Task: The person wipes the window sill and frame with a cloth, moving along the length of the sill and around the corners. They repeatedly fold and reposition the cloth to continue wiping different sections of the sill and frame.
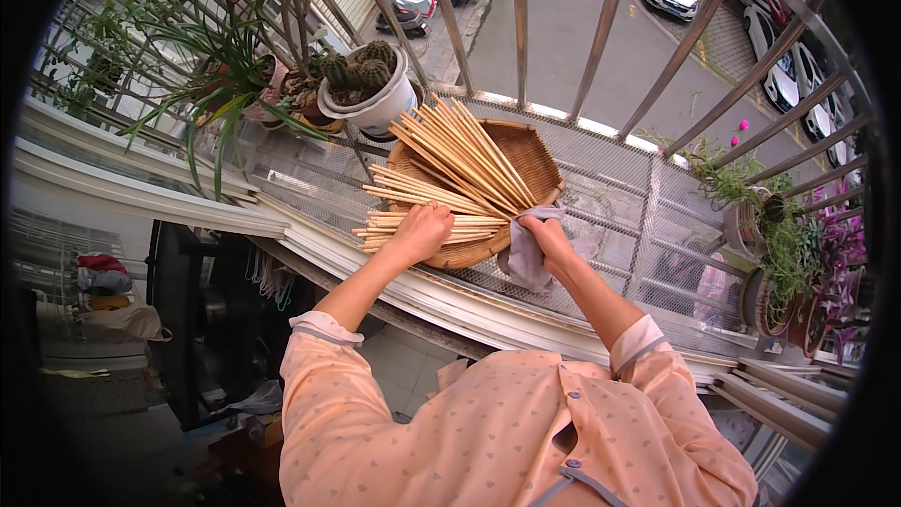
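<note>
A round woven bamboo basket rests on the metal mesh ledge, with many pale wooden chopsticks fanned out in it. Their ends converge at the right, by the grey cloth. My right hand grips this cloth at the basket's right front edge, and part of it hangs over the rim. Over the left part of the fan, my left hand has its fingers closed on some chopsticks. The fingertips of both hands are partly hidden.
A white pot of cacti stands just behind the basket at the left, beside leafy plants. More potted plants line the right side. Metal railing bars rise beyond the ledge, and a window track runs in front.
</note>
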`<act>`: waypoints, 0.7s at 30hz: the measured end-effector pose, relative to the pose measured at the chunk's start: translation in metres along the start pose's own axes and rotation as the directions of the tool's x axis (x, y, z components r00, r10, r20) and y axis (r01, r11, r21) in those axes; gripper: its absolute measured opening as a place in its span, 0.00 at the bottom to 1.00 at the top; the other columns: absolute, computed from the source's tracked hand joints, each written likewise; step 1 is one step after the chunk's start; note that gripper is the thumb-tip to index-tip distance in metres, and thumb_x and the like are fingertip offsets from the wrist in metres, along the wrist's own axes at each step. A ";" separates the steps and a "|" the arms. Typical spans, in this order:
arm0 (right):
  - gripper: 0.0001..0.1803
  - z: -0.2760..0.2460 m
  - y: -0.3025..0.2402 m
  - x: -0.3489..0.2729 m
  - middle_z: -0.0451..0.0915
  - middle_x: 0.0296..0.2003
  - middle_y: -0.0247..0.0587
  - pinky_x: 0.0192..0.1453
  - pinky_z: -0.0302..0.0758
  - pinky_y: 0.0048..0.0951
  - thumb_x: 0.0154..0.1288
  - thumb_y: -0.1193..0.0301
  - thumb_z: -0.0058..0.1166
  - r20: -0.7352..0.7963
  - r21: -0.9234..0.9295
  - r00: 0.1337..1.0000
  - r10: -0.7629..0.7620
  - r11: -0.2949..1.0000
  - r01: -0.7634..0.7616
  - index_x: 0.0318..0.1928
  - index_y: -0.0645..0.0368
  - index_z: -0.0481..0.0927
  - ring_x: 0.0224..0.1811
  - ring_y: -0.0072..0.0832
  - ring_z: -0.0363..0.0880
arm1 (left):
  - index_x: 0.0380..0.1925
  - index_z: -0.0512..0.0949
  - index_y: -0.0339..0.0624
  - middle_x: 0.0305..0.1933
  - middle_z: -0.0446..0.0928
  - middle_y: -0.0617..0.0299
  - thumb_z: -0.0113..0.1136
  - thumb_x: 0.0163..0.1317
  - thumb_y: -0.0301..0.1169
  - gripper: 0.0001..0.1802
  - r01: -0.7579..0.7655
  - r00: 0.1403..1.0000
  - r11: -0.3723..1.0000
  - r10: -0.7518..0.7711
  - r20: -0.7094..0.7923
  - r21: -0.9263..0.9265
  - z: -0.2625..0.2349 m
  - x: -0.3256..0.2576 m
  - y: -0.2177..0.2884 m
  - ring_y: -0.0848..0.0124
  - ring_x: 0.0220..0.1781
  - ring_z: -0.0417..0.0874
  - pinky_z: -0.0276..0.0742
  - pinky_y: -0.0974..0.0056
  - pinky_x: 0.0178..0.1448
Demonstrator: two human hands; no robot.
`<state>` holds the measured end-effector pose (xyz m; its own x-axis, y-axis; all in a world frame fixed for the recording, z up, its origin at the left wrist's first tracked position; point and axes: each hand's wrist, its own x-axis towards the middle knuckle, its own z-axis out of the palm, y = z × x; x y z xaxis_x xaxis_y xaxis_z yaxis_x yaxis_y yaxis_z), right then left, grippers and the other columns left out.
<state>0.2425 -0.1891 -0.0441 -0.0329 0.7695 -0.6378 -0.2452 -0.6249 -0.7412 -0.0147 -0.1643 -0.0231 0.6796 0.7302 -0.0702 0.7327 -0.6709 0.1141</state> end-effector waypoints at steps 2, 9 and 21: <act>0.18 0.000 0.000 -0.001 0.81 0.36 0.42 0.37 0.73 0.27 0.57 0.67 0.56 0.003 -0.003 1.000 0.005 1.000 -0.005 0.40 0.71 0.78 0.35 0.26 0.78 | 0.36 0.76 0.42 0.34 0.73 0.60 0.62 0.50 0.31 0.12 -0.007 0.999 1.000 0.008 -0.047 0.016 -0.001 -0.003 0.006 0.60 0.40 0.74 0.70 0.56 0.40; 0.17 0.001 -0.002 -0.002 0.80 0.37 0.42 0.38 0.73 0.27 0.57 0.66 0.55 0.004 -0.013 1.000 -0.022 1.000 0.022 0.40 0.70 0.78 0.36 0.26 0.78 | 0.39 0.77 0.43 0.36 0.73 0.62 0.63 0.52 0.32 0.14 0.043 0.999 0.999 -0.043 -0.021 -0.025 -0.005 -0.005 0.013 0.62 0.44 0.74 0.68 0.59 0.43; 0.16 0.001 0.000 -0.002 0.81 0.35 0.39 0.36 0.73 0.25 0.56 0.67 0.58 0.013 0.033 1.000 -0.013 0.999 0.013 0.39 0.69 0.79 0.33 0.24 0.78 | 0.37 0.77 0.44 0.35 0.73 0.62 0.63 0.52 0.29 0.12 0.105 0.978 0.994 -0.111 -0.179 -0.038 -0.002 -0.022 0.019 0.62 0.44 0.74 0.67 0.57 0.43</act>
<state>0.2416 -0.1906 -0.0420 -0.0425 0.7793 -0.6252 -0.2772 -0.6104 -0.7420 -0.0157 -0.1924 -0.0170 0.5769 0.8111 0.0962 0.7983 -0.5848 0.1439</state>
